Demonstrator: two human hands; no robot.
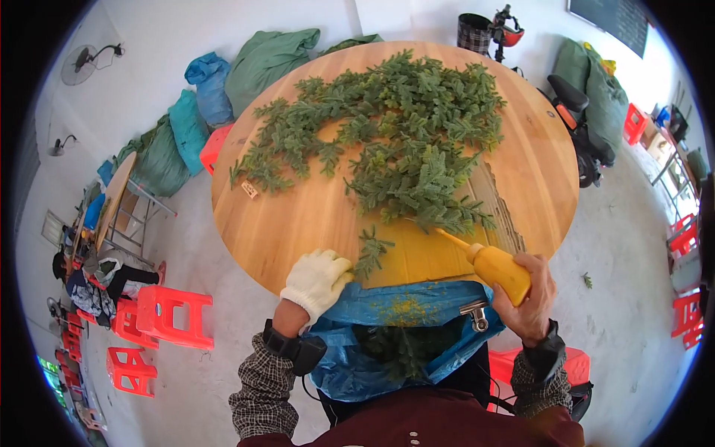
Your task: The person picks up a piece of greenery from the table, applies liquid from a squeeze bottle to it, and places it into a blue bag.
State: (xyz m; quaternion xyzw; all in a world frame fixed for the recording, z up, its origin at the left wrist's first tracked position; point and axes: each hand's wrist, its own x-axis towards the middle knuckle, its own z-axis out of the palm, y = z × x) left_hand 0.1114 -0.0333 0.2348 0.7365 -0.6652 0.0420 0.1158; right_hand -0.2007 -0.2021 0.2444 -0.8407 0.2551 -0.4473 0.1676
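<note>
My left hand (319, 283), in a white knit glove, is closed at the table's near edge, with the lower end of a small green sprig (372, 252) at its fingertips. In my bare right hand (535, 302) is a yellow squeeze bottle (500, 272), tilted so that its long thin nozzle points up and left over the cardboard (417, 257). The nozzle's tip reaches the near edge of a large pile of green sprigs (417, 179). Between my hands, a blue plastic bag (335, 346) hangs open below the table edge, with more greenery inside and yellow flecks on its rim.
The round wooden table (253, 223) fills the middle. A metal clip (474, 316) grips the bag's right side. Red stools (175, 316) stand at left, and stuffed sacks (268, 67) line the far wall. An electric scooter (577, 112) is parked at the right.
</note>
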